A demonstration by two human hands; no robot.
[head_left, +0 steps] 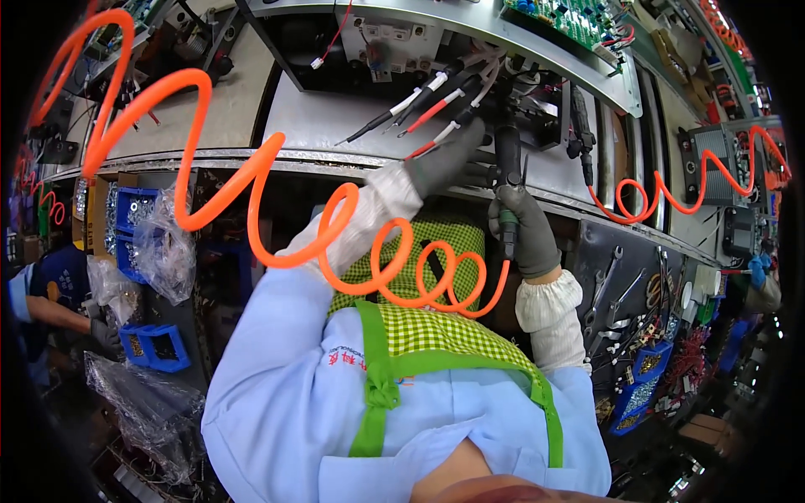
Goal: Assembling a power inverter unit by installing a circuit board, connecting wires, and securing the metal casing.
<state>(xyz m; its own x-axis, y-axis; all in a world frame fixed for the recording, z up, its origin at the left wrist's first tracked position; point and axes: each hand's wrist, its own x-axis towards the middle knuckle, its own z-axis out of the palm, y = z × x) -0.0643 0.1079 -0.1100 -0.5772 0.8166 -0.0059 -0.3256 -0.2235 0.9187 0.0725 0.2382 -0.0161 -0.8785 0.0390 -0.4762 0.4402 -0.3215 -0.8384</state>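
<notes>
My right hand (528, 230), in a grey glove, is closed around a black air screwdriver (508, 155). An orange coiled air hose (377, 268) joins the tool's near end. The tool's far end points into an open metal chassis (453, 17), where its tip is hidden. Just left of the tool is my left hand (449, 159), also gloved, with its fingers stretched toward the tool and apart. Beside that hand, several cables (436, 113) with black, white and red sleeves hang out of the chassis. Whether the left fingertips touch the tool or a part cannot be made out.
A green circuit board (566, 25) sits on the chassis top. Another black tool (580, 134) on an orange hose stands to the right. Wrenches (604, 285) and blue bins (641, 377) are at the right. Blue bins (155, 345) and a co-worker's arm (63, 314) show at left.
</notes>
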